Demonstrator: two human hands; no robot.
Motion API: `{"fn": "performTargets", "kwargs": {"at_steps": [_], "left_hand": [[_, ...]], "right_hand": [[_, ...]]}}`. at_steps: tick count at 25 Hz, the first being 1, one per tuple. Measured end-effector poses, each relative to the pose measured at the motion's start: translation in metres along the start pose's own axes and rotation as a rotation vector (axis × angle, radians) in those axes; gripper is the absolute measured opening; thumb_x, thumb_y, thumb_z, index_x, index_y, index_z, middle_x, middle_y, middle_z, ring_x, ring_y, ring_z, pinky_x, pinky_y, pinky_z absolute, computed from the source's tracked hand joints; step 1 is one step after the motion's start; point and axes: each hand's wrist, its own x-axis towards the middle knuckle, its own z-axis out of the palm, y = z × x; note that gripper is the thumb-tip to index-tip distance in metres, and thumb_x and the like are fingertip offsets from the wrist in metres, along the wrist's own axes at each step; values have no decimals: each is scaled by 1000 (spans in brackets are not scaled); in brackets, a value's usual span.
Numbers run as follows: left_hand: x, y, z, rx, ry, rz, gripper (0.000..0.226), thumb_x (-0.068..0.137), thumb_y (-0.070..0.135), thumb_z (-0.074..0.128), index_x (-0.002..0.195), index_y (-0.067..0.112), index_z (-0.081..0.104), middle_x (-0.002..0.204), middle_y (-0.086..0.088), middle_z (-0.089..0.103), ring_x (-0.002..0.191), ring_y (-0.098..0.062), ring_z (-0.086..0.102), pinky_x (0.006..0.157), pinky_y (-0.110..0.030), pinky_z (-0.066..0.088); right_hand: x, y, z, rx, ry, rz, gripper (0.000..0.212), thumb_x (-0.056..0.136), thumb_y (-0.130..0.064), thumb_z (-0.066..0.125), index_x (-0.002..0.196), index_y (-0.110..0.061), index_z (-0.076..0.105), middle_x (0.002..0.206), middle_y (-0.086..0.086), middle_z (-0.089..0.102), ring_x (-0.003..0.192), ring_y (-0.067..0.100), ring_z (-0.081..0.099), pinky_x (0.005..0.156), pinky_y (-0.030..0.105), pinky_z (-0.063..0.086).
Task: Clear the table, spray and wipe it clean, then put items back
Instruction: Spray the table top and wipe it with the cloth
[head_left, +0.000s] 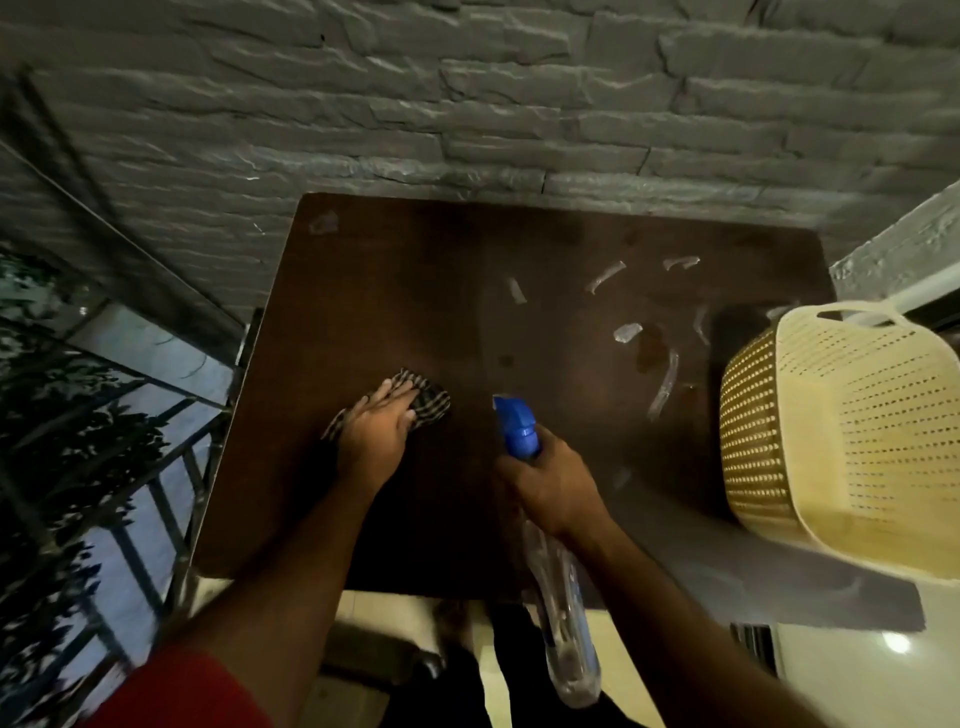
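A dark brown table (415, 291) fills the middle of the head view. My left hand (376, 431) lies flat with straight fingers on a checked cloth (428, 402) at the table's left-centre, pressing it down. My right hand (550, 483) grips the neck of a clear spray bottle (563, 623) with a blue trigger head (517, 426); the nozzle points away from me over the table, and the bottle body hangs down past the near edge. Shiny wet streaks (665, 384) lie on the right half of the tabletop.
A cream perforated plastic basket (852, 436) stands at the right, overlapping the table's right edge. A grey stone wall (467, 104) runs behind the table. A metal railing (130, 467) with foliage beyond it borders the left side. Pale floor shows below the near edge.
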Motion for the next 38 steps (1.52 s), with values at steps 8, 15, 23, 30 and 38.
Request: {"fn": "performTargets", "kwargs": {"at_steps": [8, 15, 23, 30, 38], "left_hand": [[94, 0, 2, 24, -84, -92, 43, 100, 19, 44, 142, 15, 44, 152, -1, 36, 145, -24, 21, 116, -43, 12], [176, -4, -8, -17, -77, -97, 44, 101, 20, 39, 145, 14, 39, 156, -2, 29, 147, -23, 12, 118, -43, 7], [289, 8, -3, -121, 36, -117, 46, 101, 30, 39, 143, 12, 42, 154, -2, 33, 146, -16, 17, 118, -39, 6], [321, 19, 11, 38, 172, -98, 52, 100, 42, 33, 137, 10, 49, 147, -6, 44, 142, -21, 29, 117, -42, 19], [329, 62, 20, 87, 152, -295, 49, 99, 34, 39, 142, 10, 42, 152, -7, 36, 145, -25, 21, 118, -43, 13]], "right_hand": [[93, -40, -37, -17, -69, -11, 41, 71, -50, 63, 105, -27, 62, 97, 0, 73, 92, 25, 70, 88, 46, 57], [151, -72, -62, 47, -54, 47, 40, 57, -53, 57, 88, -28, 58, 88, 6, 74, 83, 30, 72, 83, 54, 58], [242, -114, -81, 91, 28, -9, 47, 52, -58, 59, 88, -27, 59, 83, 13, 73, 79, 39, 71, 82, 59, 58], [290, -135, -92, 66, -34, -3, 67, 43, -64, 53, 95, -24, 61, 91, 10, 74, 83, 32, 73, 84, 56, 58], [283, -117, -88, 130, -51, 68, 53, 50, -52, 61, 92, -21, 61, 77, 9, 70, 75, 34, 70, 84, 58, 59]]}}
